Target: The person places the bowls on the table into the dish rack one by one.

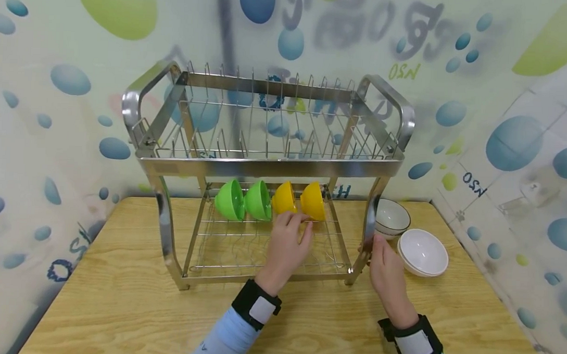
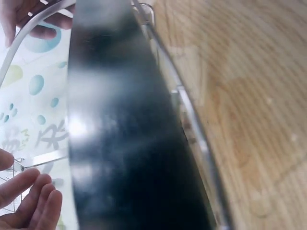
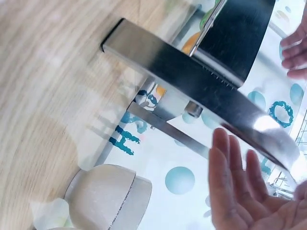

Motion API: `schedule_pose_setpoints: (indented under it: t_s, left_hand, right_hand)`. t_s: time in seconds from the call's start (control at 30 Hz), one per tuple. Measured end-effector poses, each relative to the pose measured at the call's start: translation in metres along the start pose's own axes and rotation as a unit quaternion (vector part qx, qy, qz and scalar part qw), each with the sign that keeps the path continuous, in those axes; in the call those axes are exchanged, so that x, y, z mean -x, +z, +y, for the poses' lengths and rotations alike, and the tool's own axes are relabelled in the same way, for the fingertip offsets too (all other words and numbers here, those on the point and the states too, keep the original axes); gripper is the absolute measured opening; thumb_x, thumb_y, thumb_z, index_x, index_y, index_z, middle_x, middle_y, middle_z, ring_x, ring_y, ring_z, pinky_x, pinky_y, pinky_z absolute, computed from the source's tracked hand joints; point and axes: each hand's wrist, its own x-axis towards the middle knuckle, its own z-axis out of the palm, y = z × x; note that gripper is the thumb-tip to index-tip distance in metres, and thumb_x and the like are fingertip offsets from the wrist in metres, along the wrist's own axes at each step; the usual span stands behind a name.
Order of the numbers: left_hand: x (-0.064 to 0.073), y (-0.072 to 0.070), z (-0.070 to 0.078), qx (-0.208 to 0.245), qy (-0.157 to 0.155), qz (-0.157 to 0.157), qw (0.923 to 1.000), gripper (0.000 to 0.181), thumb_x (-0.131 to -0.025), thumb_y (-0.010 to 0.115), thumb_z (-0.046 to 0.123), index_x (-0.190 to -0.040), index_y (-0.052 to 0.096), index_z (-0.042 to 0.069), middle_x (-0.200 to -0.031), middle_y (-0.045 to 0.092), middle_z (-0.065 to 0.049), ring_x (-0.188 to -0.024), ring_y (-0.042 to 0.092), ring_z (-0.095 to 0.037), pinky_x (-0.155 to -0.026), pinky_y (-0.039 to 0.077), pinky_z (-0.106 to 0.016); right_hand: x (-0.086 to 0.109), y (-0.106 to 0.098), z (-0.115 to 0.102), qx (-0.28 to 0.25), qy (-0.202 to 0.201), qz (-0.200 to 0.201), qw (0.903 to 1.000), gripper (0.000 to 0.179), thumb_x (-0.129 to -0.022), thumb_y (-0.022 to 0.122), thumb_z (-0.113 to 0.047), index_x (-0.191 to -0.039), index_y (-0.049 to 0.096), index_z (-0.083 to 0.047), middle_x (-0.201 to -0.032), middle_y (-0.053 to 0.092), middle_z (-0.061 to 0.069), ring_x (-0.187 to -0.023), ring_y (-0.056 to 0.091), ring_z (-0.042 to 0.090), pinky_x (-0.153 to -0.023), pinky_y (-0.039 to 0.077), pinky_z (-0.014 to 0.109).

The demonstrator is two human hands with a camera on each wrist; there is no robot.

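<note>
On the lower tier of a metal dish rack [image 1: 272,169], two green bowls [image 1: 230,200] and two yellow bowls [image 1: 313,200] stand on their sides in a row. My left hand [image 1: 284,247] reaches in over the lower wires, fingertips close to the yellow bowls. Its fingers [image 2: 41,201] are loosely bent with nothing between them in the left wrist view, where the rack hides the bowls. At the right front leg [image 1: 370,221], my right hand [image 1: 389,272] has its thumb on the near side and fingers reaching behind. Those fingers [image 3: 237,167] look fairly straight in the right wrist view.
Right of the rack, white bowls stand on the wooden table [image 1: 87,295]: a dark-rimmed one [image 1: 392,217] at the back and a stacked white pair [image 1: 423,252] nearer. The upper tier [image 1: 276,106] has upright wire dividers. Patterned walls [image 1: 457,42] enclose the back and sides.
</note>
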Motion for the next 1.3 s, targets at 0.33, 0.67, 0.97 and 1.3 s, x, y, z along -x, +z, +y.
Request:
schedule_pose_setpoints:
  t_s: [0.33, 0.67, 0.97, 1.3]
  left_hand:
    - [0.016, -0.003, -0.016, 0.004, 0.0, 0.038, 0.9993, 0.013, -0.09, 0.063, 0.015, -0.095, 0.067, 0.003, -0.09, 0.06, -0.009, -0.085, 0.056, -0.02, -0.07, 0.05, -0.03]
    - [0.025, -0.006, -0.029, -0.015, -0.007, 0.05, 0.9986, 0.013, -0.089, 0.065, 0.015, -0.094, 0.068, 0.004, -0.092, 0.061, -0.007, -0.087, 0.055, -0.02, -0.071, 0.05, -0.032]
    - [0.027, -0.015, -0.042, -0.019, -0.016, 0.058, 0.998, 0.015, -0.09, 0.063, 0.015, -0.095, 0.068, 0.002, -0.091, 0.06, -0.009, -0.087, 0.055, -0.021, -0.072, 0.05, -0.033]
    - [0.028, -0.025, -0.053, -0.034, -0.029, 0.06, 0.9972, 0.013, -0.088, 0.065, 0.013, -0.094, 0.068, 0.003, -0.092, 0.062, -0.009, -0.091, 0.057, -0.025, -0.076, 0.052, -0.037]
  right_hand:
    - [-0.02, -0.006, 0.006, 0.027, 0.049, 0.03, 0.998, 0.057, -0.104, 0.024, -0.041, -0.102, 0.062, 0.002, -0.091, 0.069, 0.021, -0.078, 0.069, 0.031, -0.058, 0.053, 0.025]
    - [-0.037, -0.024, 0.02, 0.068, 0.085, 0.04, 0.9933, 0.055, -0.098, 0.035, -0.052, -0.106, 0.062, -0.004, -0.095, 0.071, 0.015, -0.083, 0.069, 0.028, -0.06, 0.043, 0.021]
    - [-0.044, -0.041, 0.04, 0.095, 0.105, 0.052, 0.9886, 0.032, -0.094, 0.058, -0.029, -0.108, 0.059, 0.0, -0.099, 0.068, 0.023, -0.082, 0.069, 0.033, -0.055, 0.042, 0.02]
    - [-0.046, -0.049, 0.061, 0.133, 0.135, 0.072, 0.9794, 0.028, -0.091, 0.063, -0.022, -0.107, 0.06, 0.001, -0.1, 0.067, 0.025, -0.088, 0.065, 0.038, -0.066, 0.044, 0.036]
